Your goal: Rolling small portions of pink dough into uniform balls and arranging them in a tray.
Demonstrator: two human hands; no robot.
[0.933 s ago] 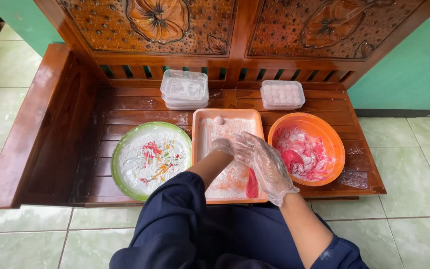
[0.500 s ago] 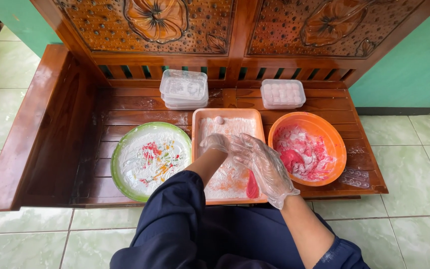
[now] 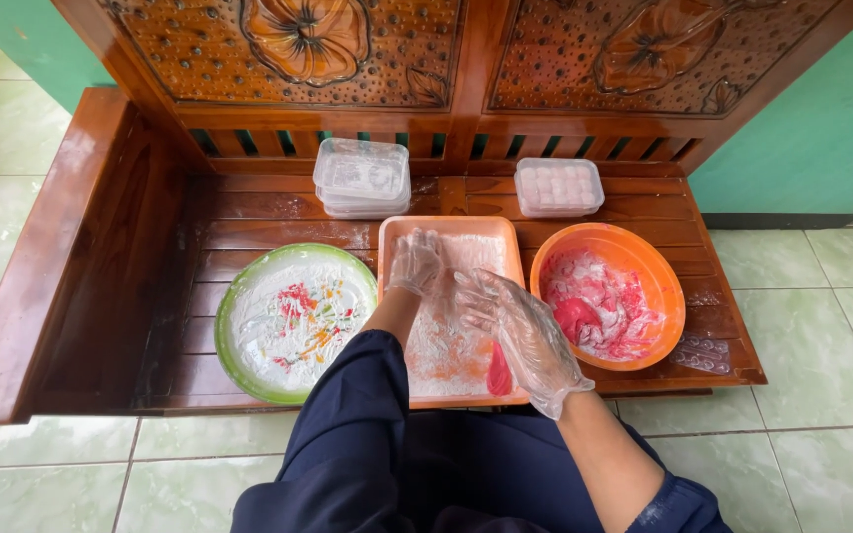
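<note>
Working over the rectangular orange tray (image 3: 505, 247), you have both hands in thin, crinkled clear plastic gloves. Your left hand (image 3: 417, 262) hovers above the tray's far half with its fingers loosely curled; whether it has hold of anything cannot be told. Your right hand (image 3: 520, 331) lies just beside it, fingers spread and slack, palm down over the tray's middle, with nothing visibly in its grip. The two gloved hands are close together, nearly touching at the fingertips.

The tray sits on the table (image 3: 249, 212), a glossy reddish-brown slatted wooden bench seat, between two round dishes. Its floor is dusted with a powdery white coating, rubbed thin in places so the orange shows through. A smooth, glossy red lump (image 3: 499, 376), drop-shaped, lies near the tray's near edge, just under your right wrist.

To your left stands a round plate with a green rim (image 3: 224, 326), coated in the same white powder and flecked with red, yellow and green bits. To your right stands a round orange plastic bowl (image 3: 668, 286) smeared with pink and white, holding a soft red mass (image 3: 577, 318). Behind the tray, against the carved backrest (image 3: 367, 59), are a stack of clear lidded boxes (image 3: 361, 176) and a separate clear box of pale round pieces (image 3: 559, 186).
</note>
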